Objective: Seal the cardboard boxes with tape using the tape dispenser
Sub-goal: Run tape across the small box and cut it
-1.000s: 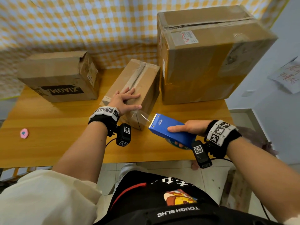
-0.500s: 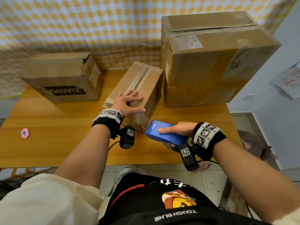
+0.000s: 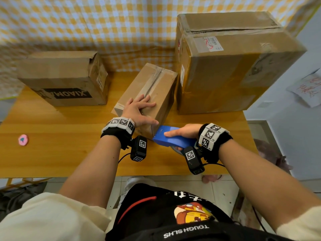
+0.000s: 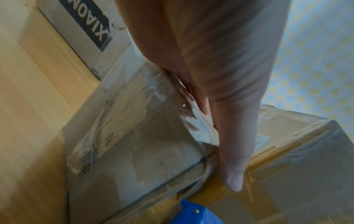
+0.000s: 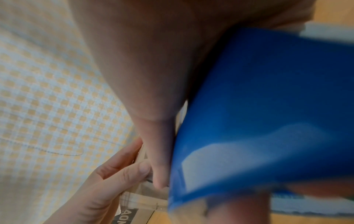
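The right hand is wrapped around the blue tape dispenser, index finger laid straight along its top face and the other fingers curled beneath, where the head view partly hides them. The dispenser's front edge sits against the near end of the small cardboard box, low on the corner facing the person. The left hand lies flat on that box's top, fingers spread and straight, thumb stretched toward the near corner just above the dispenser; it grips nothing, only presses down.

This small box stands in the middle of the wooden table, between the printed box at the left and the large taped box, which it nearly touches. In the left wrist view clear tape already covers its end, wrinkled and glossy.

The box looks light and likely to slide under a pull, so the pressing palm seems needed. Its cardboard is stiff at the edges, softer mid-panel. The dispenser looks rigid and smooth, best held around its body well behind the cutting edge.
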